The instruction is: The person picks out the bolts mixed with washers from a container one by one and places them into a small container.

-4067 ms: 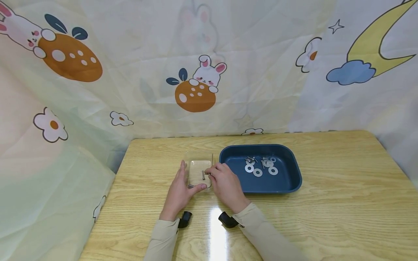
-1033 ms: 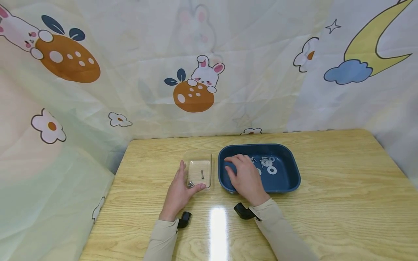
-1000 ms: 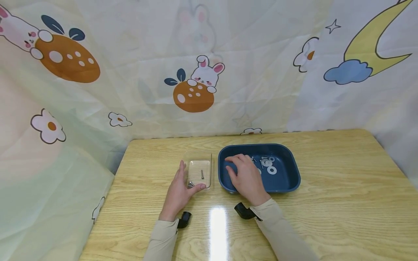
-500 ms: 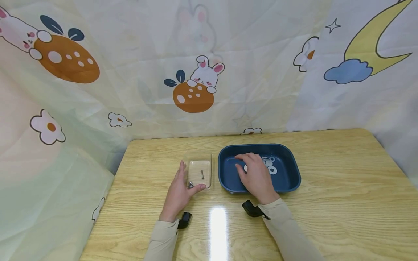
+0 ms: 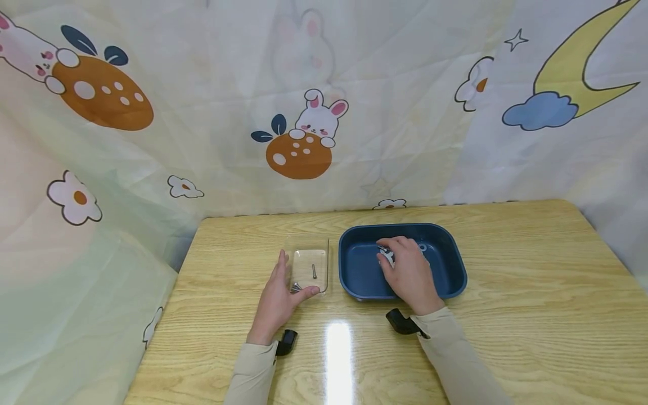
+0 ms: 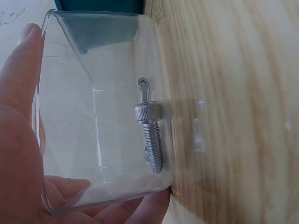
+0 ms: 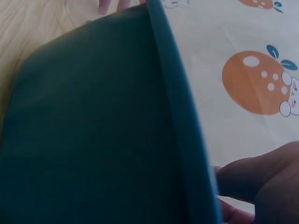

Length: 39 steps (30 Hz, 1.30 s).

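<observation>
My left hand [image 5: 277, 301] holds a small clear plastic box [image 6: 103, 191], its thumb and fingers around the near and left walls. Inside the box a lone socket-head screw [image 5: 314, 271] lies near the middle. More screws lie by the near wall, a thick one [image 6: 152, 135] with a knurled head among them. My right hand [image 5: 411, 275] reaches into the blue tray [image 5: 354, 292], thumb and forefinger apart above the metal parts. A small screw [image 5: 383, 248] shows right at the forefinger tip, over a flat washer [image 5: 388, 256]. The hand hides most of the other parts.
The blue tray stands just right of the clear box on a wooden table [image 5: 526, 292]. A ring washer [image 5: 423, 247] lies deeper in the tray. Behind the table hangs a printed cloth [image 5: 405, 112]. A black wrist camera [image 5: 402, 322] sits below the right hand.
My right hand has left the clear box, where it was beside a screw, and moved right across the blue tray to the metal parts. My left hand stays at the box.
</observation>
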Each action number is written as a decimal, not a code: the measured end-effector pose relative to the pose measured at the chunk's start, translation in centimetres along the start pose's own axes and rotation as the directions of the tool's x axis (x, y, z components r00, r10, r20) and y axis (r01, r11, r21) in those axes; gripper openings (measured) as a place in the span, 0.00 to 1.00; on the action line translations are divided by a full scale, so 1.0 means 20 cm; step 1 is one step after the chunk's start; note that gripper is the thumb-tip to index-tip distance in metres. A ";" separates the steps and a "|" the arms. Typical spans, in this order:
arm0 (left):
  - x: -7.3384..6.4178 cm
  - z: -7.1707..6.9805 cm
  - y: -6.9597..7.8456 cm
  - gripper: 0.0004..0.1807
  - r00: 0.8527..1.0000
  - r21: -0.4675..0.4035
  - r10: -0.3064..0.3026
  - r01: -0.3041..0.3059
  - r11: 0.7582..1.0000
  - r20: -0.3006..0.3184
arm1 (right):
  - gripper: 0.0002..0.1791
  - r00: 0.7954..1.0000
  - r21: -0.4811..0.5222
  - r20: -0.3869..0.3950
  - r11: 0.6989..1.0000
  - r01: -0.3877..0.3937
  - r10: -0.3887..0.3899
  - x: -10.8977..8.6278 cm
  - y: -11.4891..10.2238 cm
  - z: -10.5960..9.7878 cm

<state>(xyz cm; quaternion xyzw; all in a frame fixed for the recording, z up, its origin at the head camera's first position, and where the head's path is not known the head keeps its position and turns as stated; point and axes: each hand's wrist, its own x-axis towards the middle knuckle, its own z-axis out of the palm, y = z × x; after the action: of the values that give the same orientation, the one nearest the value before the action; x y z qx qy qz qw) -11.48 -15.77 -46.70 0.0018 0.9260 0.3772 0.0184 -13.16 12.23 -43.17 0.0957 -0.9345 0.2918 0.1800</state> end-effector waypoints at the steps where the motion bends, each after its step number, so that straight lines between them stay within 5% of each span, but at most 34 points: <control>1: 0.00 0.00 0.00 0.66 1.000 0.001 0.002 -0.002 1.000 -0.001 | 0.14 1.000 -0.004 -0.002 1.000 -0.004 0.004 0.00 0.01 0.00; 21: 0.00 0.00 -0.01 0.67 1.000 0.010 0.004 -0.004 1.000 0.004 | 0.18 0.987 -0.077 0.119 0.992 -0.102 0.111 0.00 0.14 -0.03; 39: 0.01 -0.01 -0.01 0.67 1.000 0.003 0.007 -0.007 1.000 0.005 | 0.25 0.937 -0.236 0.289 0.963 -0.128 0.195 0.03 0.21 -0.02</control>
<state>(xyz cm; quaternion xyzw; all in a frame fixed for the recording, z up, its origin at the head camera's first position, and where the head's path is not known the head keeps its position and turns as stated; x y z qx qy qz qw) -11.60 -15.98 -46.72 0.0060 0.9264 0.3760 0.0195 -14.74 15.96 -44.78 0.0431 -0.9817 0.1850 0.0156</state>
